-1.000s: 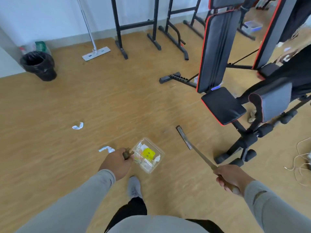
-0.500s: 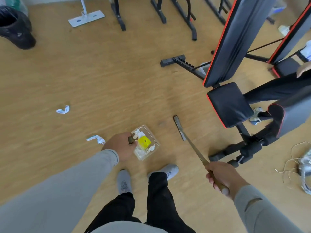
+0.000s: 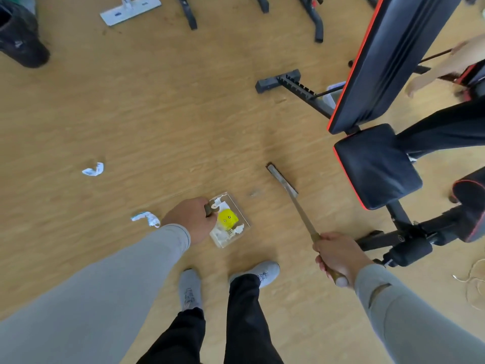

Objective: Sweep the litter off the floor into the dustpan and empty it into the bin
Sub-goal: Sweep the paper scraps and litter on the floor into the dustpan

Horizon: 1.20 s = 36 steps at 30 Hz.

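Head view, current frame: left hand [image 3: 190, 219] is closed round the short handle of the clear dustpan [image 3: 231, 222], which sits low over the wooden floor [image 3: 183, 127] just ahead of the feet. Right hand [image 3: 338, 257] grips the end of the broom [image 3: 294, 198] handle; the broom head lies to the right of the pan, apart from it and near the weight bench [image 3: 378, 164].

Contents of the pan: a yellow item [image 3: 227, 218] and white scraps.

Change over the last second: the view has tipped downward and both shoes now stand side by side, so the person has closed up to the pan. Both grips are unchanged, and the pan's load looks the same.

Outstanding litter: one paper scrap [image 3: 147, 218] just left of the left wrist, a second scrap [image 3: 93, 169] further left. The black bin [image 3: 22, 40] stands well apart at far left.

Assessment: sweeping is part done; two scraps remain before emptying.
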Motion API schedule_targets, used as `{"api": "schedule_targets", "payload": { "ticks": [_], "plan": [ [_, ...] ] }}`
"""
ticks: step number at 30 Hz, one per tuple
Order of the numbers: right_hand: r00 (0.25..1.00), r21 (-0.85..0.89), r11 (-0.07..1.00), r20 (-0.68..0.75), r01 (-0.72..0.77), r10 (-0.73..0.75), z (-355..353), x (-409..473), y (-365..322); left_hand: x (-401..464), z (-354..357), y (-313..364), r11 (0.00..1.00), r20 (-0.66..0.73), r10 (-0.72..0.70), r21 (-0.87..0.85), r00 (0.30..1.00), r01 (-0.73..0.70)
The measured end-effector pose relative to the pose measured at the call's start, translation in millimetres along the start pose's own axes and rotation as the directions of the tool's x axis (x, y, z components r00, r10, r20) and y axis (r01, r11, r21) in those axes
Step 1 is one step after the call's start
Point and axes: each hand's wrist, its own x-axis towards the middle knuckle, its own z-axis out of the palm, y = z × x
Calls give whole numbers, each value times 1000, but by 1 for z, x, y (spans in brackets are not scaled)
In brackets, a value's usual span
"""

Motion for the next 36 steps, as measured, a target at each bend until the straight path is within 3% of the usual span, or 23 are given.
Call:
{"api": "schedule_targets", "payload": {
  "ticks": [7, 10, 16, 23, 26, 30, 33, 36],
  "plan": [
    [988, -288, 957, 157, 46, -1, 29, 14, 7, 3, 11, 1, 998, 0, 36, 46, 999, -36],
    [972, -374, 926, 232, 57, 34, 5, -2, 3, 5, 10, 3, 998, -8, 52, 46, 999, -51],
    [964, -205, 979, 256, -11, 64, -87, -28, 1, 1, 7, 0, 997, -12, 52, 48, 999, -52],
    [987, -298, 953, 161, 49, 0, -15, -21, -11, 4, 6, 1, 999, -12, 45, 12, 999, -45],
    [975, -342, 938, 221, 63, 16, 19, -15, -16, 2, 6, -1, 999, -5, 34, 12, 999, -34],
    [941, -231, 973, 327, -4, 82, -10, -29, -19, -2, 7, 1, 998, 3, 53, 20, 999, -53],
    [943, -108, 991, 313, -78, 109, -51, -35, -9, -3, 7, 0, 998, -5, 58, 35, 998, -58],
    [963, -94, 995, 263, -44, 67, -60, -41, 1, -4, 8, -2, 998, -6, 56, 35, 998, -56]
  ]
}}
